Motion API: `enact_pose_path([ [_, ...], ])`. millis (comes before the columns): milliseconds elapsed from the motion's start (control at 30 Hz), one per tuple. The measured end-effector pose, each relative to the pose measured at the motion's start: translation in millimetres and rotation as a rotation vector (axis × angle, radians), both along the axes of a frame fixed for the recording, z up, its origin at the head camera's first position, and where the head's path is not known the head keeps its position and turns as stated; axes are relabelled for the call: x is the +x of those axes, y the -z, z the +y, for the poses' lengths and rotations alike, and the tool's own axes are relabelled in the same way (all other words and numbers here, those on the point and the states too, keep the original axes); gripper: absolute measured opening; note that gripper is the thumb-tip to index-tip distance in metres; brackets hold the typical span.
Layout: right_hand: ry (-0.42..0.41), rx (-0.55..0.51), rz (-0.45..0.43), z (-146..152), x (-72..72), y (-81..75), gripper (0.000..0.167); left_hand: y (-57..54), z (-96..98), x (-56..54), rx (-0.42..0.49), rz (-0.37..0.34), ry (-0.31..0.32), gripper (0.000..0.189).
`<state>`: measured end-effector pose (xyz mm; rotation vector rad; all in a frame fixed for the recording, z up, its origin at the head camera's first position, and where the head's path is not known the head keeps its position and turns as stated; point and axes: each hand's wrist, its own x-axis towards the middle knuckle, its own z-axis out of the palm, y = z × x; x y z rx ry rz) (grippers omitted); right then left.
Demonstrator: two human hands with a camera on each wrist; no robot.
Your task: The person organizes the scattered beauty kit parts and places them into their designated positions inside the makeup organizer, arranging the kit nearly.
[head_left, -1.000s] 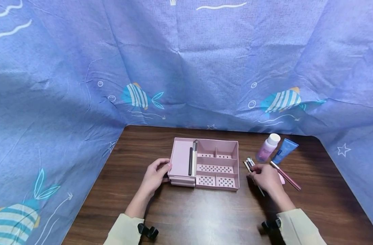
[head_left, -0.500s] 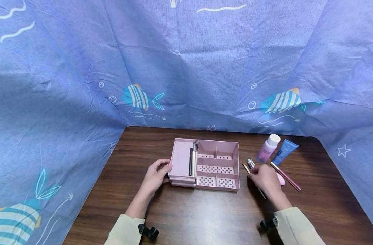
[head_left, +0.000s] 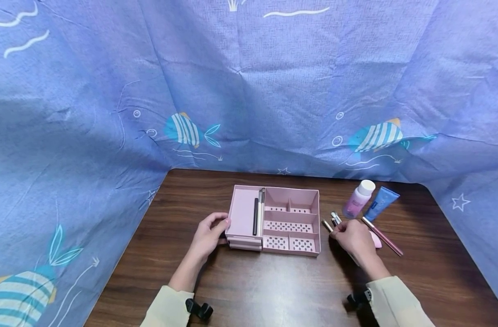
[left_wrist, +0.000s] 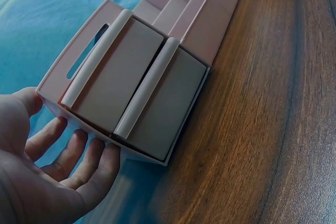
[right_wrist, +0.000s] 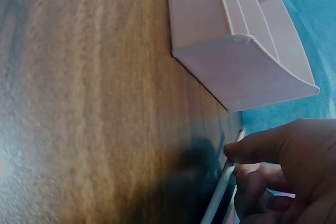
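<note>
My left hand (head_left: 209, 234) holds the left front corner of a pink desktop organizer (head_left: 244, 204). In the left wrist view its thumb is at the top edge, and curled fingers (left_wrist: 73, 148) lie along the side wall, beside two drawers (left_wrist: 118, 72). A dark pencil-like stick (head_left: 255, 216) and pale makeup brushes (head_left: 261, 213) lie on the organizer's top. To the right of it, my right hand (head_left: 355, 238) pinches a slim pale makeup brush (right_wrist: 219, 195) between thumb and fingers, low over the table. Its gold-coloured end points toward the organizer; part is hidden under the hand.
Short brush ends (head_left: 335, 218) show beside the right hand. Behind it are a pink bottle with a white cap (head_left: 358, 199), a blue tube (head_left: 382, 203), a reddish slim tube (head_left: 382, 236) and a pink item (head_left: 375, 239). A blue fish-patterned cloth (head_left: 249, 91) hangs behind the wooden table (head_left: 249, 286).
The right hand has drawn the slim brush slightly left, apart from the other brushes, and its grip has settled. The left hand and the organizer have stayed in place.
</note>
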<state>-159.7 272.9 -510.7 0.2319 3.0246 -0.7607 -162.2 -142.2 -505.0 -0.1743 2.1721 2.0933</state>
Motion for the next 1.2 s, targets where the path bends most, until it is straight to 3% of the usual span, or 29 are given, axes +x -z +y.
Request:
enact_pose_path([
  [700,-0.078,-0.066,0.106,0,-16.4,-34.8,0.016,0.9,0.0,-0.6,-0.005,0.001,0.004,0.029],
  [1200,-0.138,-0.120,0.185,-11,-17.2,-62.2,0.015,-0.6,-0.4,-0.2,0.006,-0.008,0.007,0.028],
])
